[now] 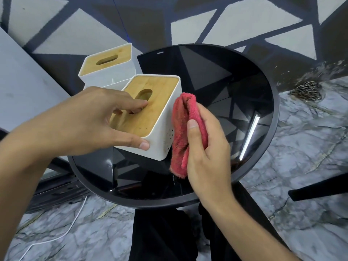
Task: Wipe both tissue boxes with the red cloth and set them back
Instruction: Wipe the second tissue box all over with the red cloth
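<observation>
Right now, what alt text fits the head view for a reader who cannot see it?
The left hand grips the near tissue box, tilted over a round black table, fingers in its lid slot, while the right hand presses a folded red cloth against the box's white side. A second tissue box stands behind it.

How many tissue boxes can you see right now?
2. The near tissue box is tilted above the black table, held by the left hand; the far tissue box stands behind it at the table's far-left edge.
</observation>
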Action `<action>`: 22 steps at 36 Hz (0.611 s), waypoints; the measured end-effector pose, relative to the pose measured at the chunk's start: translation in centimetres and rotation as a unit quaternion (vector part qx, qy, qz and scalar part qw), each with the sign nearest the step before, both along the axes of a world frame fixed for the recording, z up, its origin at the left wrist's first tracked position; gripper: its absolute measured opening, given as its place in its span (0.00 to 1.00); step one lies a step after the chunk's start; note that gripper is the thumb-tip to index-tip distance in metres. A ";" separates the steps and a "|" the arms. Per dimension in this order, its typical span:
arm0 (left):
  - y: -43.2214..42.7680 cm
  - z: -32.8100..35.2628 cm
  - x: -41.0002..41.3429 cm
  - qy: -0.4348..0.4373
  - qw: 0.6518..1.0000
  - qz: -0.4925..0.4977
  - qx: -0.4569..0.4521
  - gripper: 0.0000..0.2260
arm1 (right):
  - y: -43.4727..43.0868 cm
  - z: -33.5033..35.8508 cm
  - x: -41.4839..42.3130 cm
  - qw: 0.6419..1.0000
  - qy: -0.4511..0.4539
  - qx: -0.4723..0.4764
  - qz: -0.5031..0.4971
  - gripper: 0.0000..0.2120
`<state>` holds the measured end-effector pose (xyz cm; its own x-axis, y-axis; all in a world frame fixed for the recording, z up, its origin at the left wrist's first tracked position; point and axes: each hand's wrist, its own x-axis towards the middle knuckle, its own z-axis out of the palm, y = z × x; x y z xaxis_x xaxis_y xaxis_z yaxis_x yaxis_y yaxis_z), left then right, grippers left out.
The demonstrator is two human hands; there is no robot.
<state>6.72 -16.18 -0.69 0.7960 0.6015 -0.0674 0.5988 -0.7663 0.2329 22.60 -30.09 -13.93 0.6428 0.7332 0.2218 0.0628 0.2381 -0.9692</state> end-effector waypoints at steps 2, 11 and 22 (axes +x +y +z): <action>-0.2 -0.3 0.1 -0.014 1.000 0.010 -0.008 0.46 | -0.1 -0.2 -1.2 1.000 -0.011 0.005 0.006 0.18; -0.6 -1.4 -0.3 -0.070 0.997 -0.013 -0.009 0.43 | 1.1 -0.3 -5.1 1.000 0.005 0.016 -0.015 0.21; 0.0 -1.7 -0.6 -0.071 0.997 -0.020 -0.024 0.38 | 6.4 1.5 -0.2 0.998 0.019 -0.003 -0.060 0.21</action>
